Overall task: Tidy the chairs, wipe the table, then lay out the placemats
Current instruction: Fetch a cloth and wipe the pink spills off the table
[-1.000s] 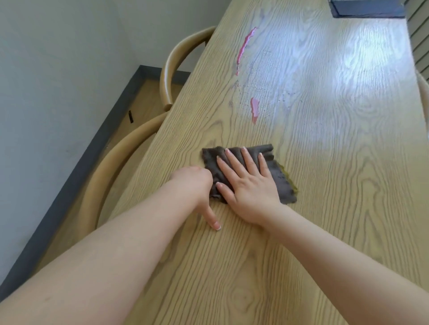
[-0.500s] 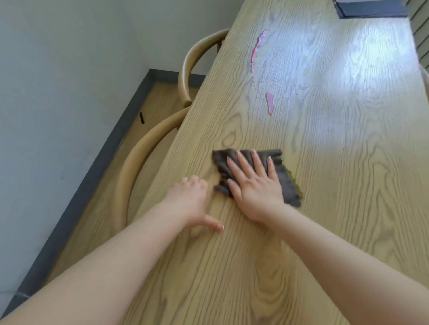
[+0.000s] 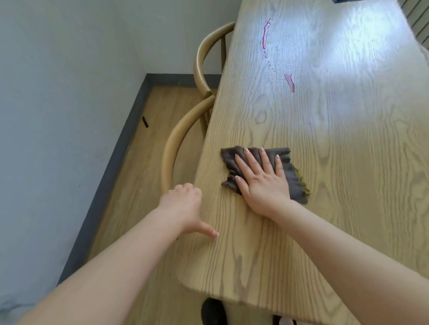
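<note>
A dark grey cloth (image 3: 294, 183) lies on the light wooden table (image 3: 336, 139), near its left side. My right hand (image 3: 261, 183) presses flat on the cloth with fingers spread. Curled fingers of my left hand (image 3: 183, 208) hook over the table's left edge, with the thumb lying on top. Farther up the table are two pink spill streaks, a long one (image 3: 265, 34) and a short one (image 3: 290, 82). Two wooden chairs with curved backs, the near one (image 3: 171, 148) and the far one (image 3: 204, 53), stand tucked against the table's left side.
A grey wall with a dark baseboard (image 3: 116, 162) runs close along the left, leaving a narrow strip of wood floor. A sliver of a dark flat thing (image 3: 346, 1) shows at the table's far end. A black shoe (image 3: 213, 310) is below the near table edge.
My left hand slid away from the cloth to the table's left edge. My right hand stays flat on the cloth. The view swung right, so more floor and the table's near corner show.
</note>
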